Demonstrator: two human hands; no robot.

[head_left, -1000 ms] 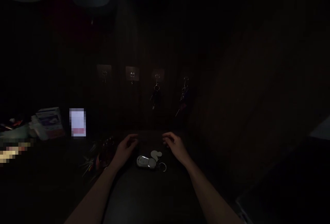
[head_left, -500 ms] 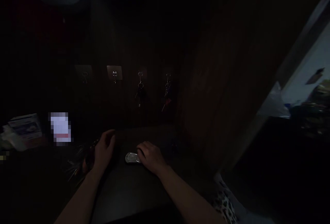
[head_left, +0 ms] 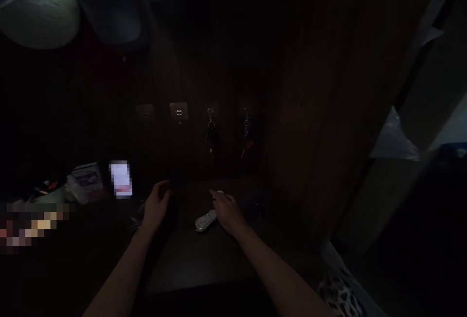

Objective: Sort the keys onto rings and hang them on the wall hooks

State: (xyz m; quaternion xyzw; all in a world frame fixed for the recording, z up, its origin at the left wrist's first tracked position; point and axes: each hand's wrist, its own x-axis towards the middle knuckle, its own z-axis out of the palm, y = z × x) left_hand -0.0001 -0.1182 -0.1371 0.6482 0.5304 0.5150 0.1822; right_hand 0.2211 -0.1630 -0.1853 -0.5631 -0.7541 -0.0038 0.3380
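The scene is very dark. My right hand (head_left: 226, 212) grips a white key fob (head_left: 205, 220) and holds it tilted just above a dark tabletop (head_left: 197, 258). My left hand (head_left: 156, 205) hovers over the table to the left, fingers loosely curled and holding nothing, beside a dim pile of keys (head_left: 136, 215). On the dark wall behind are several adhesive hooks (head_left: 178, 111); two of them carry key bunches (head_left: 210, 134).
Caps (head_left: 40, 10) hang at the top left. A small box (head_left: 87, 177) and clutter lie on the left of the table. A wooden panel (head_left: 321, 113) stands to the right, with a lighter opening (head_left: 438, 127) beyond it.
My right hand moved from open above the table onto the white key fob and has lifted one end of it. The view swung right, then back.
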